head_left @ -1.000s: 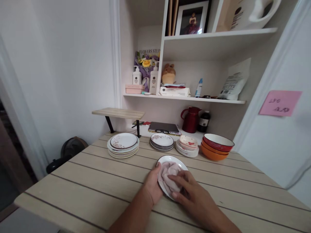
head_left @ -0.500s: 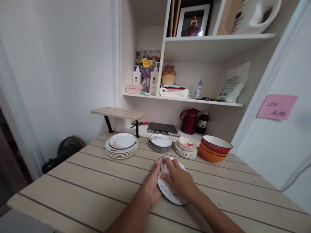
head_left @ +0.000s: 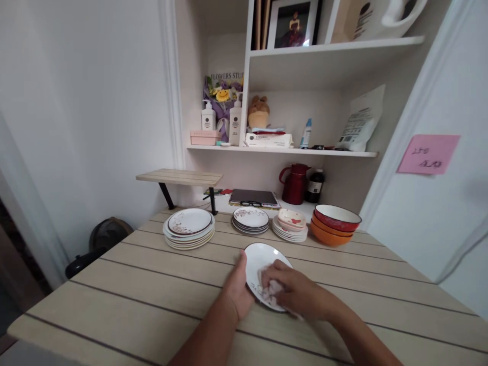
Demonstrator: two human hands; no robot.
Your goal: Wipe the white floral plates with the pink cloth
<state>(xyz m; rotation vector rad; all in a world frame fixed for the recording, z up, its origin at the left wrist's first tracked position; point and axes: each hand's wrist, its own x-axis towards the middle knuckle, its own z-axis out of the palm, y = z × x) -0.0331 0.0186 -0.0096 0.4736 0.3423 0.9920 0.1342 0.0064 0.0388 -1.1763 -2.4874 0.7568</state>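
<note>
A white plate (head_left: 259, 262) with a dark rim and a brown floral print is held tilted just above or on the wooden table. Along its left edge my left hand (head_left: 237, 290) grips it, thumb on the rim and fingers hidden underneath. My right hand (head_left: 297, 290), slightly blurred, presses a pale crumpled cloth (head_left: 270, 287) against the lower right of the plate's face. Behind the plate stand a stack of small floral plates (head_left: 250, 218) and small dishes with red hearts on white saucers (head_left: 292, 223).
Large plates (head_left: 189, 229) are stacked at the left, near a small raised wooden shelf (head_left: 179, 177). Red and orange bowls (head_left: 333, 226) stand nested at the right. A red jug (head_left: 295, 184), a dark bottle (head_left: 315, 186) and a laptop (head_left: 253, 197) line the back of the table (head_left: 152, 290).
My right hand has slid with the cloth from the plate's upper middle down to its lower right. My left hand keeps its hold on the edge. The view has shifted slightly.
</note>
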